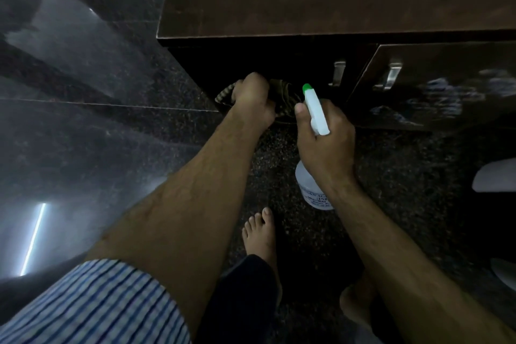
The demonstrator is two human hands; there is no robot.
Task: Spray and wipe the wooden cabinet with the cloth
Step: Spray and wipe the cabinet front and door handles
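Hands: left hand (252, 99) clutches cloth (283, 98) against cabinet (307, 8); right hand (325, 137) grips spray bottle (315, 109).

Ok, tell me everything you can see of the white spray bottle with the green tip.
The white plastic spray bottle with a green nozzle tip is held above the speckled dark floor by the right hand, fingers curled round its neck, thumb beside the head. It tilts away, nozzle toward the dark wooden cabinet front. Its rounded, whitish body hangs below the wrist, bearing a printed label too blurred to read.
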